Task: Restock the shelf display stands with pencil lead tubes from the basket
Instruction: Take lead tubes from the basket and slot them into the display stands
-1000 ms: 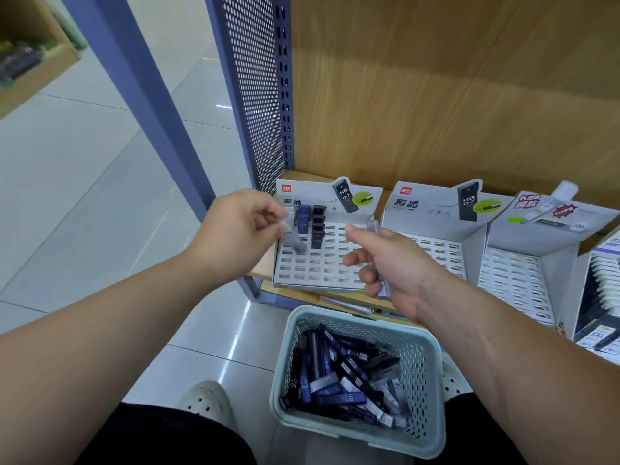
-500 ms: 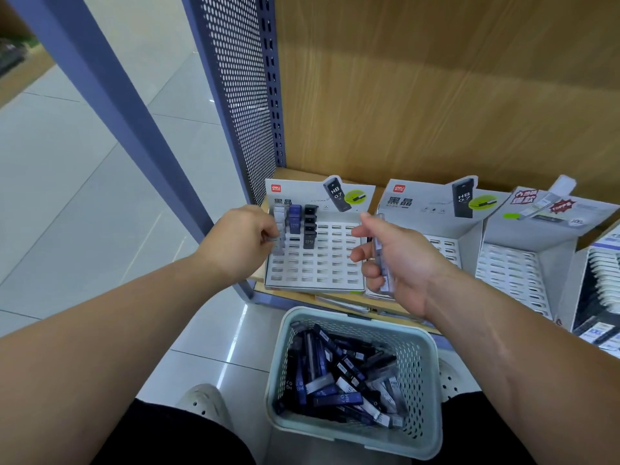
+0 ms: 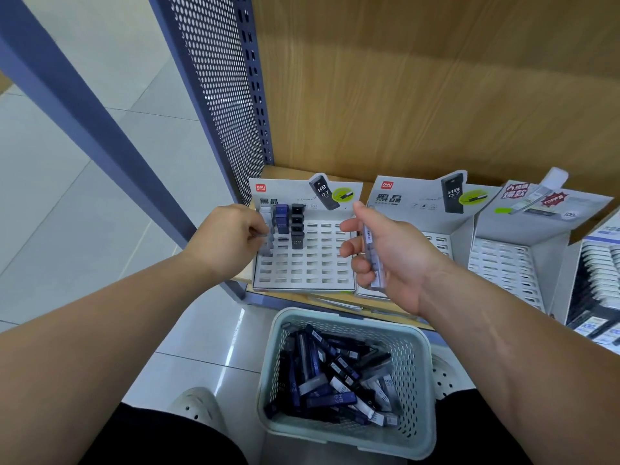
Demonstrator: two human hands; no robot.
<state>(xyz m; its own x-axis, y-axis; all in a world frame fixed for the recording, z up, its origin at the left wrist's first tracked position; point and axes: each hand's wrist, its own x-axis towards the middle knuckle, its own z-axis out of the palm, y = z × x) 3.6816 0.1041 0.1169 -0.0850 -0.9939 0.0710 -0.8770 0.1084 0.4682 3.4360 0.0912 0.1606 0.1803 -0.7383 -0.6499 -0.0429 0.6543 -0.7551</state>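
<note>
A pale green basket [image 3: 416,391] on my lap holds several dark blue, black and clear pencil lead tubes [image 3: 335,374]. On the shelf stands a white slotted display stand [image 3: 305,263] with a few grey, blue and black tubes [image 3: 282,219] in its top left slots. My left hand [image 3: 231,239] pinches a clear grey tube at the stand's leftmost column; its lower end sits among the slots. My right hand [image 3: 385,256] is raised in front of the stand's right edge and grips clear tubes [image 3: 372,255] upright in its curled fingers.
A second slotted stand [image 3: 436,239] and a third [image 3: 503,263] stand to the right, then a box of white tubes [image 3: 600,263]. A perforated blue shelf panel [image 3: 218,95] rises on the left. Tiled floor and white shoes lie below.
My left hand has carried its grey tube from mid-air down to the stand's leftmost column. My right hand has turned slightly and holds its tubes more upright.
</note>
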